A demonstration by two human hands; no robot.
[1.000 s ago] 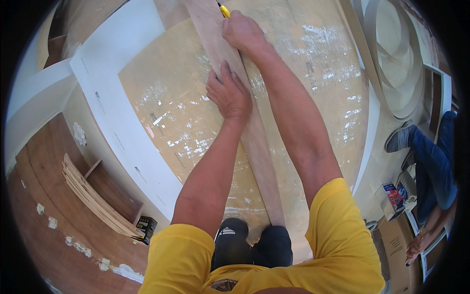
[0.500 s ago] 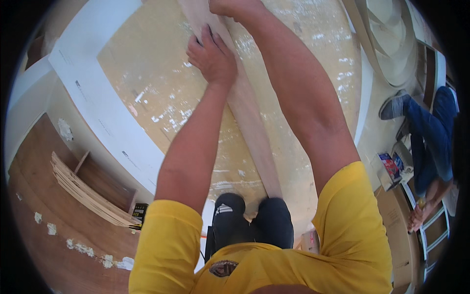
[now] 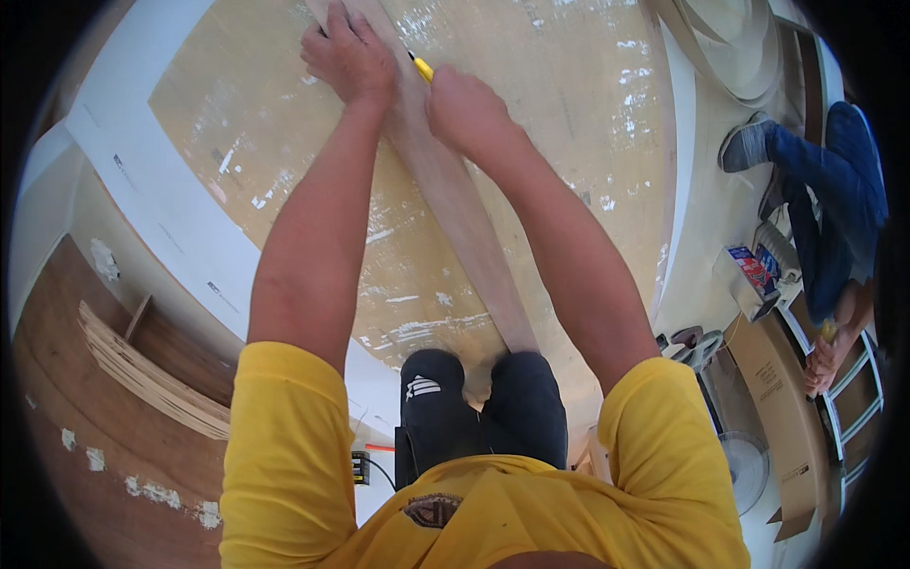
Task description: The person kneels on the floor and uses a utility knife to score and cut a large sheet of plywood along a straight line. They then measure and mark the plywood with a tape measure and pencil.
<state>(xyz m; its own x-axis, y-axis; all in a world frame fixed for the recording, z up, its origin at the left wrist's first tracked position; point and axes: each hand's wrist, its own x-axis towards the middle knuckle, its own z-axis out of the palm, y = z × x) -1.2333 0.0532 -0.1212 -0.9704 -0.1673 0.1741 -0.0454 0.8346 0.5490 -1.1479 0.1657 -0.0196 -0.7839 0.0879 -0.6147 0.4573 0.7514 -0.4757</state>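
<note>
A long pale wooden strip point(image 3: 464, 228) lies on a large tan board point(image 3: 284, 142) streaked with white. My left hand point(image 3: 349, 55) presses flat on the strip near its far end. Just to the right, my right hand point(image 3: 464, 106) is closed around a yellow utility knife point(image 3: 422, 68), whose tip rests at the strip's right edge. Both forearms reach forward over the board. My knees point(image 3: 483, 398) in dark trousers rest at the strip's near end.
A white panel point(image 3: 142, 199) borders the board on the left, with a stack of thin wood slats point(image 3: 142, 370) on brown flooring beyond. At right sit another person in blue jeans point(image 3: 825, 190), a small carton point(image 3: 749, 275), cardboard point(image 3: 773, 398) and coiled edge banding point(image 3: 730, 47).
My right hand has drawn the knife back toward me along the strip's edge. My left hand shifted farther up the strip. The view tilted forward.
</note>
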